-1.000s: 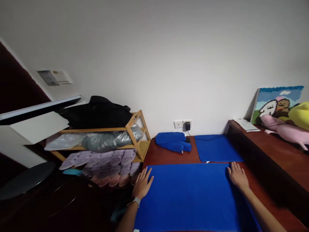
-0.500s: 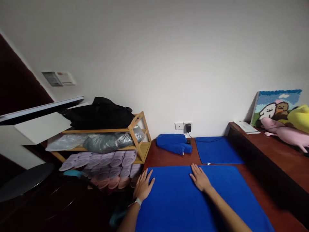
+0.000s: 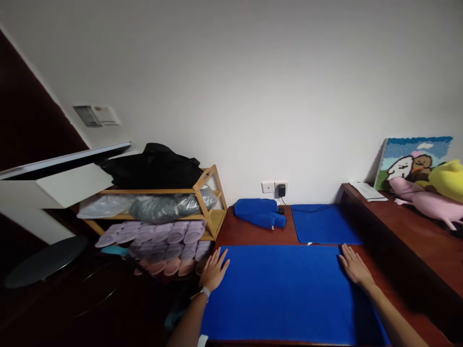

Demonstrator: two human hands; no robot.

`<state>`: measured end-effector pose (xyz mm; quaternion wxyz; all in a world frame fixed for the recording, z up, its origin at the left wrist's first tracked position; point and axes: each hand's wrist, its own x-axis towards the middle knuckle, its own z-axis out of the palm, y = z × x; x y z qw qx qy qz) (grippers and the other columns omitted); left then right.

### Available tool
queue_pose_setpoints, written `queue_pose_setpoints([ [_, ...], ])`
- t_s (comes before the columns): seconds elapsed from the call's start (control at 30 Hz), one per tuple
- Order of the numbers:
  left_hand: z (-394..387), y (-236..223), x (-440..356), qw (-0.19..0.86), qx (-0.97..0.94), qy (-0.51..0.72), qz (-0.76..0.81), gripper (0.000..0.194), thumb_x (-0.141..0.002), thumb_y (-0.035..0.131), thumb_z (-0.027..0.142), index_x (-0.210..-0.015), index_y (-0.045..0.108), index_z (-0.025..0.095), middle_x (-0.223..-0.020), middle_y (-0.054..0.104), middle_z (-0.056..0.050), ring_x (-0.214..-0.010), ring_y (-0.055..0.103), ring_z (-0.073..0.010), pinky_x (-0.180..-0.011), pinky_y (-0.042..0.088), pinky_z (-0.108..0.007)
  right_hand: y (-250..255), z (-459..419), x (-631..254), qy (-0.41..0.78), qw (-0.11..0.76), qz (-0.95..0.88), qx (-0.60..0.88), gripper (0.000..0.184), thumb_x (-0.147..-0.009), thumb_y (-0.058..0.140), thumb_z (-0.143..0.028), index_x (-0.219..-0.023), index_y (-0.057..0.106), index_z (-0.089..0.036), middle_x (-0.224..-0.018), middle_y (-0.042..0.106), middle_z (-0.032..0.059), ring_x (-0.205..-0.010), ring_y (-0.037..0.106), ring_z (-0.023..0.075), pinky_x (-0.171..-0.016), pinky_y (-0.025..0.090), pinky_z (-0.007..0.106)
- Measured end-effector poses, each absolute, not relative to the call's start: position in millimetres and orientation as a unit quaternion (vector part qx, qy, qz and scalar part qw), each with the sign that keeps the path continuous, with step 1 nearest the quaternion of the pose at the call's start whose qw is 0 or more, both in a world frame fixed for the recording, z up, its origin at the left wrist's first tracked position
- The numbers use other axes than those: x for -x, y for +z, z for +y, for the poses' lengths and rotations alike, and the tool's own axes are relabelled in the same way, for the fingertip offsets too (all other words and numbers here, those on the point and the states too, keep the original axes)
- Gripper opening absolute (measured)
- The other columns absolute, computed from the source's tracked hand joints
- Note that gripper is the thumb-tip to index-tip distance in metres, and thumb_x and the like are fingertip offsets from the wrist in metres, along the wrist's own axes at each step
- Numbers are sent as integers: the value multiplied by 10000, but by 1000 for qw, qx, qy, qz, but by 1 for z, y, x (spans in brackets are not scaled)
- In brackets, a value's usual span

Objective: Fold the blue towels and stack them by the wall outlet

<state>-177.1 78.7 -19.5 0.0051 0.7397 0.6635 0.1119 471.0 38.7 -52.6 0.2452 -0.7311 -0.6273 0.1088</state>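
Head view. Your left hand (image 3: pixel 214 271) lies palm down at the far left corner of the large blue cloth (image 3: pixel 285 294). Its fingers are extended and slightly spread, and it grips nothing. A watch (image 3: pixel 206 292) with a light band is on this wrist. Your right hand (image 3: pixel 356 266) is palm down at the far right corner of the same cloth, fingers extended, likewise with no grasp.

The large blue cloth is spread flat on the reddish-brown tabletop (image 3: pixel 229 233), directly in front of you and between your two forearms. A white tag (image 3: pixel 202 340) shows at its near left corner.

Just beyond its far edge, on the right, a smaller blue cloth (image 3: pixel 327 225) lies flat. To the left of that cloth, a blue bundle (image 3: pixel 257 207) rests near the wall (image 3: pixel 231 96). A black adapter (image 3: pixel 281 191) is plugged into the wall above the tabletop; its cord extends toward the smaller cloth.

On your left, a wooden rack (image 3: pixel 200 198) carries a black bag (image 3: pixel 155 168) on top and rows of slippers (image 3: pixel 155 232) below. On your right, a raised ledge (image 3: pixel 408 217) supports a pink plush toy (image 3: pixel 430 201), a yellow plush toy (image 3: pixel 446 180) and a tufted picture (image 3: pixel 415 156).
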Motion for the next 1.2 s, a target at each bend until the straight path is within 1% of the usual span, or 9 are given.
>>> queue_pose_setpoints([
  [0.17,47,-5,170,-18,-754,139,642,549,-1051,328,434,-1554,421,236,-1654,375,-84,-1519,349,-236,-1245,292,-473,-42,7,-355,57,290,-688,663,717,-1000,269,-544,-1580,374,-135,-1637,378,108,-1535,280,309,-1280,194,531],
  [0.3,-13,-11,155,-40,-782,153,604,530,-1059,332,427,-1573,380,309,-1660,370,-16,-1527,330,-220,-1251,301,-455,-35,-27,-226,83,264,-767,579,656,-1051,263,-526,-1630,226,-219,-1677,265,45,-1554,232,252,-1280,223,490],
  [0.4,-50,-19,146,-30,-785,121,607,540,-1052,353,463,-1584,326,372,-1662,351,21,-1534,315,-234,-1256,290,-494,-28,-38,-161,114,229,-804,537,670,-1054,241,-558,-1628,212,-214,-1677,242,48,-1554,226,241,-1277,233,462],
  [0.5,-65,-18,142,-11,-773,85,629,564,-1043,354,493,-1589,307,358,-1661,340,11,-1541,294,-253,-1260,265,-530,-24,-38,-145,134,202,-809,536,706,-1043,235,-598,-1617,249,-187,-1668,251,77,-1551,234,254,-1275,227,472],
  [0.63,-64,-11,141,8,-766,70,639,579,-1042,324,527,-1592,296,350,-1673,297,8,-1548,270,-249,-1263,249,-532,-36,-43,-201,125,187,-772,594,732,-1025,245,-634,-1604,305,-191,-1655,294,83,-1547,246,265,-1274,215,501],
  [0.93,-62,-15,142,5,-765,75,640,586,-1037,309,549,-1592,287,363,-1674,301,17,-1553,261,-257,-1264,229,-527,-96,-83,-475,72,122,-660,738,787,-943,230,-624,-1541,453,-164,-1645,355,103,-1545,252,287,-1258,225,525],
  [1.07,-60,-17,143,8,-762,63,644,589,-1036,301,550,-1593,290,356,-1677,290,14,-1556,249,-253,-1267,216,-521,-101,-90,-507,82,136,-628,761,827,-901,207,-601,-1540,436,-127,-1642,360,106,-1538,279,267,-1263,222,498],
  [1.13,-59,-17,143,10,-763,62,643,594,-1032,311,551,-1590,304,351,-1675,297,4,-1554,255,-257,-1265,218,-525,-96,-90,-502,96,169,-615,764,849,-877,219,-607,-1528,446,-112,-1631,381,109,-1532,296,272,-1266,219,495],
  [1.2,-58,-15,143,20,-764,70,641,590,-1028,323,549,-1584,329,351,-1670,315,4,-1550,268,-252,-1263,223,-525,-87,-92,-498,113,226,-604,756,842,-855,259,-640,-1482,510,-136,-1589,457,111,-1502,364,289,-1254,256,499],
])
